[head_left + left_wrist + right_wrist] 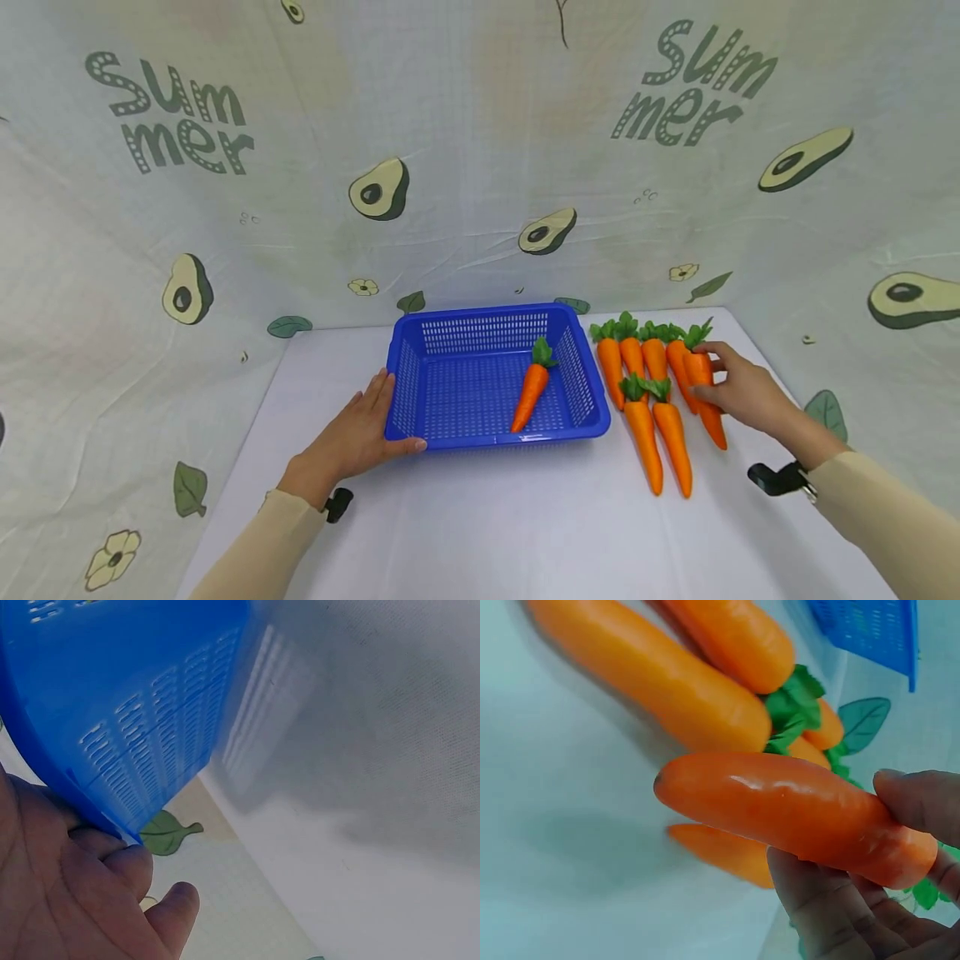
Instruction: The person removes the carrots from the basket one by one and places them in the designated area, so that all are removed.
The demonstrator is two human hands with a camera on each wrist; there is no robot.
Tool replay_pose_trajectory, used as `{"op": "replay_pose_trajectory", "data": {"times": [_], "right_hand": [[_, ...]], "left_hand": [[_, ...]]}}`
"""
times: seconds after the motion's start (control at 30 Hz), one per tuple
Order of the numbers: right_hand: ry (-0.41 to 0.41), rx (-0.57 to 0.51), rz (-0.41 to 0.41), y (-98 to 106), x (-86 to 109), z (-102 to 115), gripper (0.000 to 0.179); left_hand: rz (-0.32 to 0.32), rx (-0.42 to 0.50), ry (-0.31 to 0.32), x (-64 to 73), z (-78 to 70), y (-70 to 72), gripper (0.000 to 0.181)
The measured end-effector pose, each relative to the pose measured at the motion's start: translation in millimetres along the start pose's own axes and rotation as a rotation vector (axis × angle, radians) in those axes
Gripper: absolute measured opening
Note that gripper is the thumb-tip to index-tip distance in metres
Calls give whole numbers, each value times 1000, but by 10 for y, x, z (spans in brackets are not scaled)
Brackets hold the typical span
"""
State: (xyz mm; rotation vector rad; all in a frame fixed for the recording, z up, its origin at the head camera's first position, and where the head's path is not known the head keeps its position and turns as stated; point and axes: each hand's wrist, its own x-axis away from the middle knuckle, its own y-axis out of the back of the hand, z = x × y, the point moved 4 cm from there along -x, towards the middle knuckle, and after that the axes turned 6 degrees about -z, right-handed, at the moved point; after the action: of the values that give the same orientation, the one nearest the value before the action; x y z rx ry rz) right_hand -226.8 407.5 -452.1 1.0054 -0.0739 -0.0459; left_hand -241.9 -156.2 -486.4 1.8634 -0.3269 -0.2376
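My left hand (358, 429) rests at the left end of a blue plastic basket (495, 439), fingers extended along its rim and thumb at the front corner. The left wrist view shows the fingers (127, 866) against the rim. Inside the basket lies one orange carrot (531, 392) with a green leafy top. At the right, my right hand (750, 396) grips another carrot (795, 810) between thumb and fingers near its leafy end. That carrot is raised above a carrot (724, 851) lying under it.
Several carrots (641, 433) lie right of the basket in two rows, leafy ends to the back. They rest on a white table (480, 525). Behind and beside it hangs a pale cloth (465, 108) printed with avocados and leaves.
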Motion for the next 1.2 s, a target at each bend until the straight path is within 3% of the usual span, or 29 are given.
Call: {"op": "replay_pose_trajectory", "data": {"times": [0.43,1.2], "right_hand": [[-98,-96,107,-221,165,-391,78],[-148,-70,97,-474,230,-537,87]], "left_hand": [[11,30,7,-27,26,-18,136],[17,37,22,-39,50,-26,136]]}}
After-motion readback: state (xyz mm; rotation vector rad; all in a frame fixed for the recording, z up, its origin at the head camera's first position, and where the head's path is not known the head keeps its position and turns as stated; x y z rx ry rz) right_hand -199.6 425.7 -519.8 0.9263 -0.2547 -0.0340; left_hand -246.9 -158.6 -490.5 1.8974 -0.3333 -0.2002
